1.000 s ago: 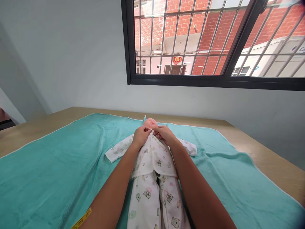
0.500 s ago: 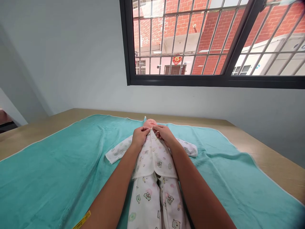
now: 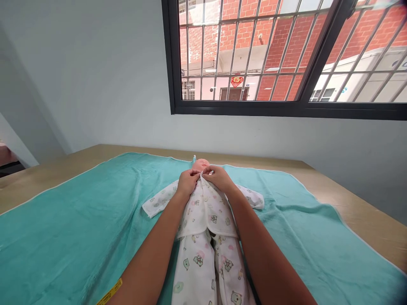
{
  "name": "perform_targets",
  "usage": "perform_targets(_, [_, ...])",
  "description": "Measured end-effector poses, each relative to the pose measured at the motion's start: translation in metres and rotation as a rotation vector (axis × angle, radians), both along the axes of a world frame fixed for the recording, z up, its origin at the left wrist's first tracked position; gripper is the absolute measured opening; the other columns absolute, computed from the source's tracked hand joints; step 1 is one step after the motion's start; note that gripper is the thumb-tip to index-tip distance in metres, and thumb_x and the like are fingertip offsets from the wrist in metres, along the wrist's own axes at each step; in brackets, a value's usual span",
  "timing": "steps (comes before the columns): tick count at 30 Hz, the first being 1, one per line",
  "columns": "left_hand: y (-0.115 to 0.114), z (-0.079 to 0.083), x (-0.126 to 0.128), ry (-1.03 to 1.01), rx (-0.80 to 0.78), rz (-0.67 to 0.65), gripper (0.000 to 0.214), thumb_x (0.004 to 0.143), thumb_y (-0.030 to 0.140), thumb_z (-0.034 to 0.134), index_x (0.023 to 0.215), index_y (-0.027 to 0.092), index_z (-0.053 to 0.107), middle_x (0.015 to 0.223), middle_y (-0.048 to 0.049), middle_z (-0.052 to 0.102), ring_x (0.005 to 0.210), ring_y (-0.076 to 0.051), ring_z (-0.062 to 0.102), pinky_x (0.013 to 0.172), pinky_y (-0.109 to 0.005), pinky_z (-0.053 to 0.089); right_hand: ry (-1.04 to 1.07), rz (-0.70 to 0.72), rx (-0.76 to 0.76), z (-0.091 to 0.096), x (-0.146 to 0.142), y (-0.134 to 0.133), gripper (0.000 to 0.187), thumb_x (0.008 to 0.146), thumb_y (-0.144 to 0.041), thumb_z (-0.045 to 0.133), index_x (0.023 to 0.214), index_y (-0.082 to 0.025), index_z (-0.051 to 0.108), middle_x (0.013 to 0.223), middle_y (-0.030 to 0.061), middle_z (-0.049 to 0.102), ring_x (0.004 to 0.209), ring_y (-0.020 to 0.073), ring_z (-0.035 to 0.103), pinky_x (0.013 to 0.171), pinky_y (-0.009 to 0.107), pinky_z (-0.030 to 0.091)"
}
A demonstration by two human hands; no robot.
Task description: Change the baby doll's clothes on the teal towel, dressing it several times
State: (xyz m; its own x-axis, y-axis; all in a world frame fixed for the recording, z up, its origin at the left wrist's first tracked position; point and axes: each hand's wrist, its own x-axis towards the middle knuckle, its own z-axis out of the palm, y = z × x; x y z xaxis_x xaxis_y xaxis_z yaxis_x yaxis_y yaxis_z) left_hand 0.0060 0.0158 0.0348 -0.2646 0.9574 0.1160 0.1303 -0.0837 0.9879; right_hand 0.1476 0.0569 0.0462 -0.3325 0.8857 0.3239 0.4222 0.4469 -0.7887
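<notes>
A baby doll (image 3: 200,164) lies on its back, its head at the far end, dressed in a white printed shirt (image 3: 203,212) and matching trousers (image 3: 194,267). The shirt's sleeves are spread out to both sides. My left hand (image 3: 188,181) pinches the shirt's front edge just below the doll's head. Close beside it, my right hand (image 3: 218,178) pinches the other side of the opening, lifting the cloth to a small peak. Whatever fastener lies between the fingertips is too small to make out. Below, the two front flaps part slightly at the hem.
A turquoise blanket (image 3: 95,212) lies under the doll, spread over a wooden table (image 3: 359,203). Behind stands a grey wall (image 3: 127,84) with a barred, black-framed window (image 3: 241,108). A yellow sticker (image 3: 110,292) is on my left forearm.
My right hand has shifted its fingers slightly at the collar, with the thumb and forefinger now more bent. The left hand keeps its pinch. The view has moved very slightly.
</notes>
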Motion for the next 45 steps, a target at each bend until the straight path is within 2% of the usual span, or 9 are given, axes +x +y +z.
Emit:
perform_targets(5, [0.000, 0.003, 0.001, -0.010, -0.005, 0.018, 0.011, 0.070, 0.022, 0.065, 0.079, 0.014, 0.066, 0.072, -0.0017, 0.068, 0.050, -0.008, 0.048, 0.050, -0.022, 0.037, -0.053, -0.014, 0.005, 0.002, -0.002, -0.003, 0.015, 0.071, -0.032, 0.061, 0.078, -0.021, 0.068, 0.075, -0.0004, 0.064, 0.069, 0.0137, 0.055, 0.063, 0.024, 0.040])
perform_targets(10, [0.002, 0.001, 0.002, -0.021, -0.001, 0.048, 0.026, 0.070, 0.021, 0.066, 0.094, 0.016, 0.057, 0.076, -0.0011, 0.068, 0.051, -0.008, 0.051, 0.050, -0.021, 0.039, -0.117, 0.047, 0.036, 0.004, -0.001, -0.001, 0.012, 0.072, -0.028, 0.059, 0.077, -0.022, 0.069, 0.077, -0.0003, 0.066, 0.071, 0.0143, 0.056, 0.064, 0.024, 0.040])
perform_targets(16, [0.006, -0.004, 0.001, -0.013, 0.022, 0.049, 0.025, 0.072, 0.029, 0.068, 0.092, 0.018, 0.059, 0.078, -0.0017, 0.068, 0.060, -0.011, 0.058, 0.058, -0.023, 0.043, -0.144, 0.032, 0.095, 0.005, -0.003, 0.000, 0.009, 0.073, -0.026, 0.060, 0.072, -0.021, 0.067, 0.077, 0.0001, 0.065, 0.068, 0.0132, 0.053, 0.062, 0.024, 0.038])
perform_targets(23, [0.004, -0.005, 0.003, -0.065, 0.032, 0.044, 0.026, 0.069, 0.024, 0.069, 0.092, 0.018, 0.056, 0.068, 0.0027, 0.062, 0.049, -0.008, 0.049, 0.050, -0.022, 0.038, 0.052, 0.063, -0.057, -0.005, 0.001, 0.004, 0.019, 0.077, -0.036, 0.057, 0.079, -0.020, 0.067, 0.085, 0.0000, 0.068, 0.081, 0.0154, 0.059, 0.074, 0.025, 0.042])
perform_targets(29, [0.004, -0.004, 0.005, -0.023, 0.042, 0.035, 0.022, 0.074, 0.019, 0.063, 0.094, 0.017, 0.055, 0.073, 0.0022, 0.061, 0.049, -0.007, 0.047, 0.051, -0.022, 0.040, 0.154, 0.016, -0.122, -0.015, -0.004, 0.014, 0.017, 0.072, -0.033, 0.058, 0.080, -0.019, 0.064, 0.083, 0.0005, 0.067, 0.078, 0.0148, 0.058, 0.073, 0.025, 0.043])
perform_targets(34, [0.007, -0.007, 0.000, 0.132, 0.078, 0.150, 0.031, 0.068, 0.008, 0.062, 0.096, 0.018, 0.057, 0.103, -0.0042, 0.063, 0.075, -0.013, 0.058, 0.071, -0.026, 0.044, 0.185, -0.082, -0.149, -0.019, -0.005, 0.018, 0.018, 0.070, -0.024, 0.054, 0.085, -0.020, 0.062, 0.089, 0.0010, 0.067, 0.084, 0.0156, 0.059, 0.076, 0.026, 0.043])
perform_targets(38, [0.009, -0.016, -0.004, 0.575, 0.124, 0.241, 0.025, 0.079, 0.009, 0.047, 0.097, 0.021, 0.060, 0.115, -0.0067, 0.059, 0.096, -0.019, 0.058, 0.080, -0.029, 0.043, 0.180, -0.217, -0.074, -0.032, 0.002, 0.022, 0.018, 0.075, -0.025, 0.048, 0.086, -0.021, 0.062, 0.094, 0.0025, 0.066, 0.087, 0.0170, 0.058, 0.080, 0.027, 0.043])
perform_targets(40, [0.009, -0.021, -0.006, 0.788, 0.136, 0.242, 0.027, 0.085, 0.012, 0.040, 0.097, 0.022, 0.062, 0.113, -0.0073, 0.062, 0.106, -0.021, 0.055, 0.085, -0.031, 0.041, 0.096, -0.272, 0.016, -0.042, 0.008, 0.022, 0.020, 0.080, -0.027, 0.044, 0.086, -0.021, 0.062, 0.098, 0.0036, 0.066, 0.092, 0.0180, 0.057, 0.084, 0.028, 0.041])
perform_targets(45, [-0.010, -0.038, -0.026, 0.912, 0.101, 0.198, 0.034, 0.095, 0.026, 0.032, 0.107, 0.022, 0.063, 0.113, -0.0095, 0.066, 0.112, -0.025, 0.052, 0.096, -0.037, 0.033, -0.330, -0.317, 0.209, -0.067, 0.033, 0.009, 0.033, 0.094, -0.025, 0.030, 0.097, -0.021, 0.062, 0.100, 0.0068, 0.066, 0.096, 0.0188, 0.057, 0.082, 0.028, 0.037])
